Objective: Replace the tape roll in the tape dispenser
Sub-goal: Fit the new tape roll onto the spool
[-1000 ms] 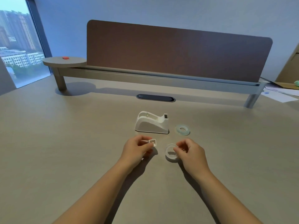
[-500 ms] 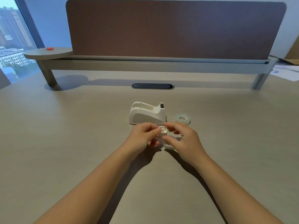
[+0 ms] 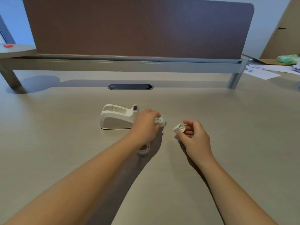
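The white tape dispenser (image 3: 116, 118) stands on the desk with its roll cradle empty. Just right of it lies the pale green tape roll (image 3: 160, 121), and my left hand (image 3: 145, 125) reaches over and closes its fingers on that roll. My right hand (image 3: 194, 135) holds the small white spindle core (image 3: 179, 128) between thumb and fingers, a little above the desk. A clear, nearly empty roll (image 3: 143, 150) lies on the desk, partly hidden under my left wrist.
A brown divider panel (image 3: 138, 28) on a grey rail closes off the back of the desk. A dark cable grommet (image 3: 130, 86) sits behind the dispenser. Papers (image 3: 263, 73) and a green object (image 3: 288, 59) lie at the far right.
The spindle core passed from my left hand to my right, which moved right with it. My left hand reached forward onto the green roll. The clear roll stayed on the desk.
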The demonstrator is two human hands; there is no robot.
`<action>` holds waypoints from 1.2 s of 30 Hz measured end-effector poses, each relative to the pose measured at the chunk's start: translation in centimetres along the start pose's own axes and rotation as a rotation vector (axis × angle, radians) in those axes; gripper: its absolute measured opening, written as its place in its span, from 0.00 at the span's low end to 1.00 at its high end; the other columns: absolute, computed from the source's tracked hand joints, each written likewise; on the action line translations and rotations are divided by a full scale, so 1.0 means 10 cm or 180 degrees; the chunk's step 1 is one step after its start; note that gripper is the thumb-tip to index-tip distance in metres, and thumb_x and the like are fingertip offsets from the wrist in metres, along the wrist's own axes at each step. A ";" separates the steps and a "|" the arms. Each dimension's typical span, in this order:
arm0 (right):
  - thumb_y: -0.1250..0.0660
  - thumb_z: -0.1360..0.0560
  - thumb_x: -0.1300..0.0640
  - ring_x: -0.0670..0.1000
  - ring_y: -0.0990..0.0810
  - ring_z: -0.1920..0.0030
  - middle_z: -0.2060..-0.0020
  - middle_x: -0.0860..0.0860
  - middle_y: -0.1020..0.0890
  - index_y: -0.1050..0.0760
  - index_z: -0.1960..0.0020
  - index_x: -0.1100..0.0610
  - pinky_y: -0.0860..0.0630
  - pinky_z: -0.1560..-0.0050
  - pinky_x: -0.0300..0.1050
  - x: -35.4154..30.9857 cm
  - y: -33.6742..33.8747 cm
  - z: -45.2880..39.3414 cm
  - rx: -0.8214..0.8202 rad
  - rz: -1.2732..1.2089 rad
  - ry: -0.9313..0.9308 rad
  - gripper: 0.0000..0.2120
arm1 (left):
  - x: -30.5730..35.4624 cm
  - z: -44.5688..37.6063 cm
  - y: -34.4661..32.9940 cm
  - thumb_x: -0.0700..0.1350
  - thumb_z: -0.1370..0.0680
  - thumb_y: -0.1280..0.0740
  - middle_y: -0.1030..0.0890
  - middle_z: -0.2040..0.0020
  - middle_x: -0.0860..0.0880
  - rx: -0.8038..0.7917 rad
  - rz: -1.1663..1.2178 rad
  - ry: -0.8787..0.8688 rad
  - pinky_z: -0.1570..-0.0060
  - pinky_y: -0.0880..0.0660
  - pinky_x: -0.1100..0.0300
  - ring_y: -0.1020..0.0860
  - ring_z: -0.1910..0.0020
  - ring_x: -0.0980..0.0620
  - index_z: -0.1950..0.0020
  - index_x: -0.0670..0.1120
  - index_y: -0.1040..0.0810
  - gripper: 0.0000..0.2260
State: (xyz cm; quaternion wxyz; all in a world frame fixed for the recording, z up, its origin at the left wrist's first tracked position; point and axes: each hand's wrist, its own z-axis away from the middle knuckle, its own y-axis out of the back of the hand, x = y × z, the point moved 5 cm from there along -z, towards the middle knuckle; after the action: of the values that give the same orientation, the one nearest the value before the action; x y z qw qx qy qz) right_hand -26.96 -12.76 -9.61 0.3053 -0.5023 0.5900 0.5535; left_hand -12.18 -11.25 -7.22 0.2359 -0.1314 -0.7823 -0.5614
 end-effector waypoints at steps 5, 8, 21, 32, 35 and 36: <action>0.32 0.32 0.54 0.51 0.20 0.55 0.57 0.47 0.20 0.30 0.64 0.38 0.23 0.48 0.60 0.03 -0.01 0.00 0.0000 -0.0055 -0.0026 0.11 | -0.03 -0.13 -0.24 0.38 0.27 0.40 0.26 0.41 0.38 -0.0176 -0.0756 -0.0028 0.43 0.32 0.52 0.29 0.43 0.40 0.47 0.36 0.24 0.11; 0.32 0.32 0.56 0.51 0.20 0.54 0.57 0.47 0.20 0.29 0.64 0.39 0.23 0.48 0.60 0.05 -0.01 0.01 -0.0010 -0.0122 -0.0063 0.11 | -0.05 -0.16 -0.25 0.38 0.27 0.39 0.25 0.43 0.37 -0.0097 -0.0683 0.0019 0.44 0.32 0.53 0.28 0.45 0.40 0.50 0.36 0.22 0.10; 0.35 0.28 0.60 0.48 0.22 0.58 0.62 0.46 0.22 0.28 0.57 0.49 0.26 0.64 0.39 -0.41 -0.33 0.16 -0.0253 -0.1290 0.0026 0.06 | -0.25 0.60 0.26 0.45 0.24 0.43 0.21 0.55 0.44 -0.0179 0.4541 0.1691 0.66 0.22 0.63 0.22 0.60 0.51 0.51 0.43 0.26 0.09; 0.33 0.30 0.60 0.39 0.26 0.59 0.56 0.48 0.24 0.24 0.47 0.59 0.30 0.57 0.25 -0.81 -0.90 0.25 -0.0227 -0.0202 0.1241 0.12 | -0.62 0.71 0.45 0.42 0.23 0.44 0.21 0.54 0.45 -0.0136 0.4381 0.1215 0.50 0.25 0.61 0.23 0.53 0.51 0.53 0.44 0.23 0.10; 0.34 0.30 0.60 0.38 0.27 0.59 0.55 0.49 0.24 0.25 0.44 0.60 0.31 0.57 0.22 -0.80 -0.90 0.25 -0.0162 -0.0059 0.1379 0.14 | -0.62 0.70 0.43 0.41 0.23 0.44 0.20 0.55 0.46 -0.0167 0.4450 0.1159 0.50 0.25 0.62 0.22 0.55 0.53 0.51 0.43 0.23 0.10; 0.34 0.30 0.60 0.38 0.27 0.59 0.55 0.49 0.24 0.25 0.45 0.60 0.31 0.57 0.21 -0.80 -0.89 0.24 -0.0140 -0.0032 0.1408 0.14 | -0.62 0.70 0.43 0.41 0.23 0.44 0.21 0.55 0.45 -0.0165 0.4468 0.1160 0.50 0.25 0.62 0.22 0.55 0.53 0.50 0.42 0.24 0.10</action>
State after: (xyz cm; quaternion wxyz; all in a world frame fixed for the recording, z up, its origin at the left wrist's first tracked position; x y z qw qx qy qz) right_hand -16.68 -7.34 -5.82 0.1601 -0.6209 0.6279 0.4411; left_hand -6.36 -2.90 -8.74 0.6640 -0.5124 -0.4483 -0.3091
